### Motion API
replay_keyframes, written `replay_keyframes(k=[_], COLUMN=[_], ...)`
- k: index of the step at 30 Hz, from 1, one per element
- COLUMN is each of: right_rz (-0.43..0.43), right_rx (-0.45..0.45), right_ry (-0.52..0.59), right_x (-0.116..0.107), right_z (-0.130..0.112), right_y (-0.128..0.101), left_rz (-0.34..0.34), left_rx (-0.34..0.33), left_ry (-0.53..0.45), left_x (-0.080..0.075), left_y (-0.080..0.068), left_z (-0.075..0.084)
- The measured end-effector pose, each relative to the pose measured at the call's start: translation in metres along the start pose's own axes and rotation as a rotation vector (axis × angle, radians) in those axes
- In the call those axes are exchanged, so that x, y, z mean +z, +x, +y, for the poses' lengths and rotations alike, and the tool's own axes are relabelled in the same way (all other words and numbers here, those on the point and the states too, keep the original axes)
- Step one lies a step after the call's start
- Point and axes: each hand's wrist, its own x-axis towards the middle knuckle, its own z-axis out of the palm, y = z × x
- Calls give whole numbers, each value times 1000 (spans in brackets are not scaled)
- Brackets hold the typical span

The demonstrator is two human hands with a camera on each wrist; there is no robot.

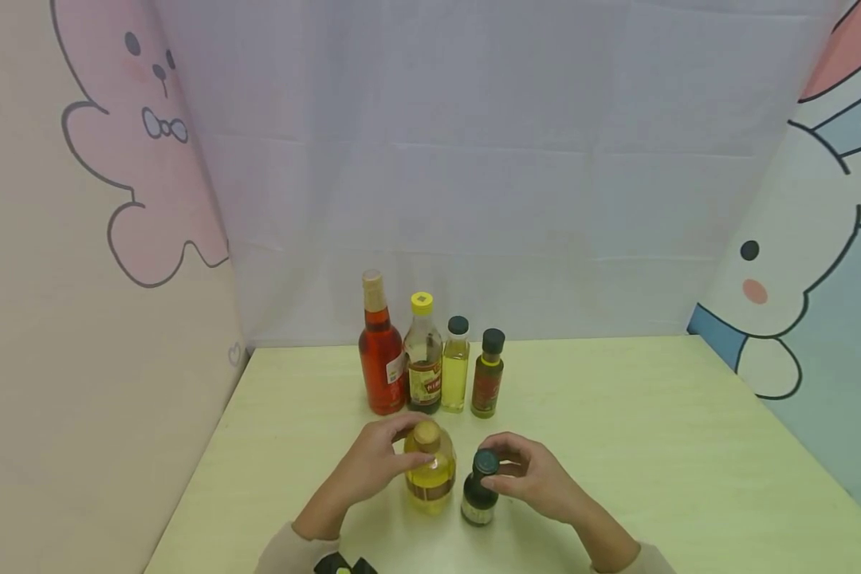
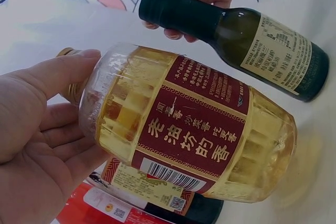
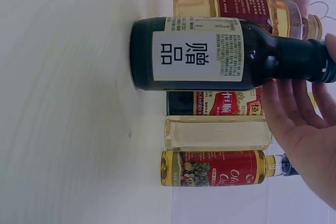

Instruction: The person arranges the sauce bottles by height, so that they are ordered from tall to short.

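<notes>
Holding two bottles near me: my left hand (image 1: 373, 466) grips the sesame oil bottle (image 1: 430, 474), my right hand (image 1: 534, 478) pinches the dark bottle's cap (image 1: 485, 462); four bottles (image 1: 430, 359) already lined up far back.

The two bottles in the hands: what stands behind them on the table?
Behind them stands a row of four bottles: a tall red bottle, a yellow-capped bottle, a pale oil bottle and a small olive oil bottle. The held bottles hide nothing of the row.

glossy clear glass oil bottle (image 2: 189, 129) with paper label, on smooth matt table (image 1: 617, 414).
</notes>
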Motion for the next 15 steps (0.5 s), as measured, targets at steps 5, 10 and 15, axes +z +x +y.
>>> replay_keyframes(k=[5, 10, 15], right_rz=[1, -2, -3], right_rx=[2, 2, -1], right_ry=[-4, 3, 7], right_x=[0, 0, 0], right_z=[-1, 0, 1], right_y=[0, 0, 0], left_rz=[7, 8, 15], left_rx=[6, 15, 28], left_ry=[10, -5, -1], left_x=[-3, -4, -3], left_y=[4, 10, 18], left_z=[0, -16, -38])
